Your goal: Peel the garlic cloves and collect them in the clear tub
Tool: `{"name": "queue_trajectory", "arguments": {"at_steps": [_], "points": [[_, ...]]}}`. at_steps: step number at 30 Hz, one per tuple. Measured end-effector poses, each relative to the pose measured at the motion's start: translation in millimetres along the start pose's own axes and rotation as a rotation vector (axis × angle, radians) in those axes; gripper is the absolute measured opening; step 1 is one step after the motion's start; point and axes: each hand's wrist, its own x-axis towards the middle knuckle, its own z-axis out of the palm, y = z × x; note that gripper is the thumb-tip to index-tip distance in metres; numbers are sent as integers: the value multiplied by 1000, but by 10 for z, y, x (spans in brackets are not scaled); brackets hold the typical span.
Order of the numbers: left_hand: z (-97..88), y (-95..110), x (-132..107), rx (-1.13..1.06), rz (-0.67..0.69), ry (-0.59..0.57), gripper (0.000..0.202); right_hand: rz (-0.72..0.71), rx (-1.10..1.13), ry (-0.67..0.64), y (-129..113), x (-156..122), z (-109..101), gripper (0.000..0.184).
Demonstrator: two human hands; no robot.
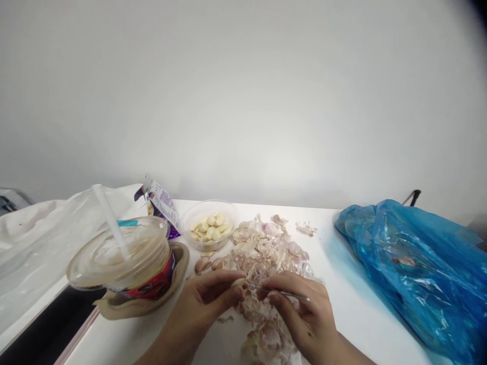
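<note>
Basically, left hand has thumb and fingertips pinched on a pale garlic clove, clamped from both sides, one end poking out toward the other hand. Right hand is likewise closed, thumb and fingers together on a thin metal tool, handle end out past the knuckles, working end pointed at the clove. Can't tell if tip and clove touch; too small, and fingers block it. Step in hand, my read: skin coming off this clove. Next move calls for a steady left pinch and short, light tool strokes, since a bare clove is probably slick and the tip sits near the left fingertips. Right under and beyond both hands: a loose heap of papery skins. Just left of the heap, a few brownish unpeeled cloves; behind those, a clear bowl with peeled cloves in it. Farther left, a lidded cup with a straw, seated in a cardboard carrier. Off right, well apart, a crumpled blue plastic bag on the white table.
</note>
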Motion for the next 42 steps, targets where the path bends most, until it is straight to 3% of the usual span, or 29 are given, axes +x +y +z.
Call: {"name": "queue_trajectory", "arguments": {"at_steps": [9,23,42], "points": [[-25,-53,12,76,85,1,13,-18,-6,-25,-6,13,-1,15],[-1,24,14,259,175,28,8,-24,-8,-24,-11,25,-1,13],[-16,-52,89,256,145,39,13,-9,-39,-106,33,-1,-12,16]]}}
